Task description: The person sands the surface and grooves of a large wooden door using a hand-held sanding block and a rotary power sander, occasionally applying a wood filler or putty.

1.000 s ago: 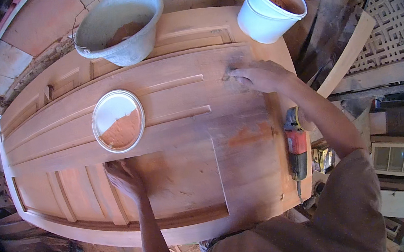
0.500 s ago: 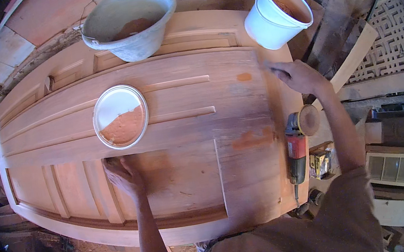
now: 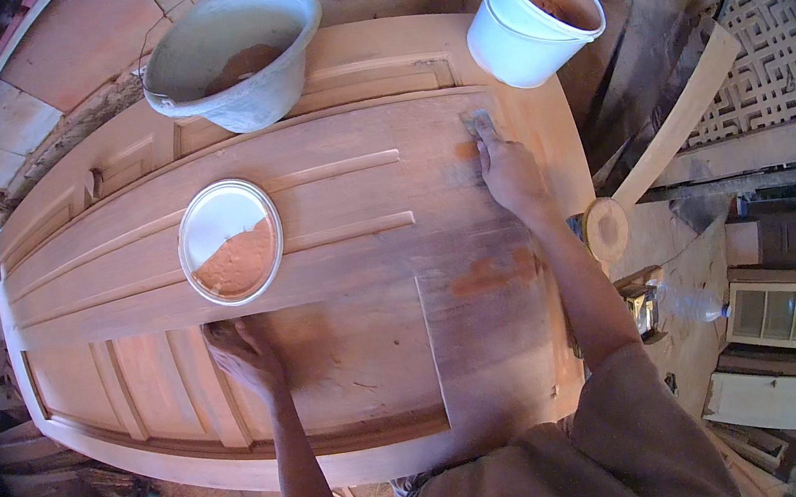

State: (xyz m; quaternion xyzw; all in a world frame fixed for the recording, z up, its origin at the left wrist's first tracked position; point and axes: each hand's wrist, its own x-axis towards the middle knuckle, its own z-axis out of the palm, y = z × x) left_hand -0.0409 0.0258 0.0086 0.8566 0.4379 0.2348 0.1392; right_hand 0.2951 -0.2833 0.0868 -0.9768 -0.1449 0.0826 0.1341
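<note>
Pressing flat on wooden door [image 3: 343,206], left hand [image 3: 242,352], right hand [image 3: 511,173] outstretched

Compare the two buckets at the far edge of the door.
The grey bucket is wider, dull and grimy, and lies tipped with its mouth toward the camera; the white bucket is narrower, cleaner and stands nearly upright. The grey one is far left, the white far right. Both rest on the wooden door and hold reddish-brown paste.

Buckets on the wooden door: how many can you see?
2: a grey bucket at the far left, a white bucket at the far right. No others visible.
</note>
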